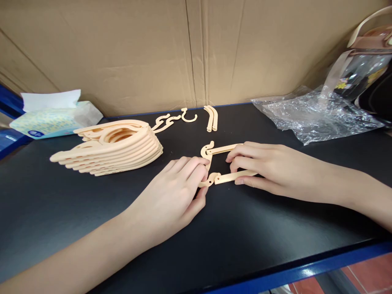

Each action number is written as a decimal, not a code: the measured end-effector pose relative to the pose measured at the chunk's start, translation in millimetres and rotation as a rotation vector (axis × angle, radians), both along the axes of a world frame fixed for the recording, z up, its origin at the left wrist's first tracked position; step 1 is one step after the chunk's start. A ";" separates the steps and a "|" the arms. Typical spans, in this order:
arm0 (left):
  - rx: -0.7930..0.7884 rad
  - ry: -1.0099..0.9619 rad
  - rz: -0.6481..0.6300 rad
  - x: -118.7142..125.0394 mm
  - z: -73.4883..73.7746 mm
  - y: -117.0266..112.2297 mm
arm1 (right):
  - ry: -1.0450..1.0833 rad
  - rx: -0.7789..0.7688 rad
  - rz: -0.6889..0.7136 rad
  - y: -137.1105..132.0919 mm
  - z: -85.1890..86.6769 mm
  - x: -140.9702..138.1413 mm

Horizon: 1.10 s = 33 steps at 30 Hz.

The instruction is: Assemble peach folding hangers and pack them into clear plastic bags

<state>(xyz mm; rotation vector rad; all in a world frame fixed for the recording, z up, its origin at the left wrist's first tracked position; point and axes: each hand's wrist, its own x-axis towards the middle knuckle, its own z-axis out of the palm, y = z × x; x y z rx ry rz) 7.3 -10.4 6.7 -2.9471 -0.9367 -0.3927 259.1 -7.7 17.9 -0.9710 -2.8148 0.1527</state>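
Two grips are closed: the left hand point(180, 188) pinches a cream curved piece point(212, 177), and the right hand point(272, 169) clasps the lower bar point(228, 177), with its forefinger at the upper bar point(223, 150). These lie on the black table point(196, 253), right of the hanger stack point(134, 149). Beyond are two loose strips point(210, 118); farther right, a plastic bag point(303, 116).
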 end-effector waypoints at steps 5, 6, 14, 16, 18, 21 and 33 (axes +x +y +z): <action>0.004 -0.005 0.001 -0.6 -0.3 -0.6 | 0.007 -0.007 -0.014 0.5 -1.2 0.2; 0.000 0.000 0.003 -0.3 0.0 -0.6 | 0.008 -0.009 -0.015 0.6 -1.4 0.3; -0.007 0.011 0.004 0.5 0.8 0.8 | 0.004 0.006 -0.002 0.4 -0.7 0.0; -0.002 0.004 0.007 -0.6 -0.6 1.1 | 0.006 0.004 0.000 0.3 -0.4 -0.1; 0.002 -0.006 0.006 -1.7 -2.2 1.1 | 0.010 0.004 0.001 0.3 -0.1 -0.2; 0.010 -0.016 0.003 -2.7 -3.9 0.8 | 0.012 0.006 0.001 0.2 0.2 -0.4; -0.009 -0.010 0.012 -2.1 -3.7 -0.2 | 0.013 -0.010 -0.002 0.4 0.3 -0.4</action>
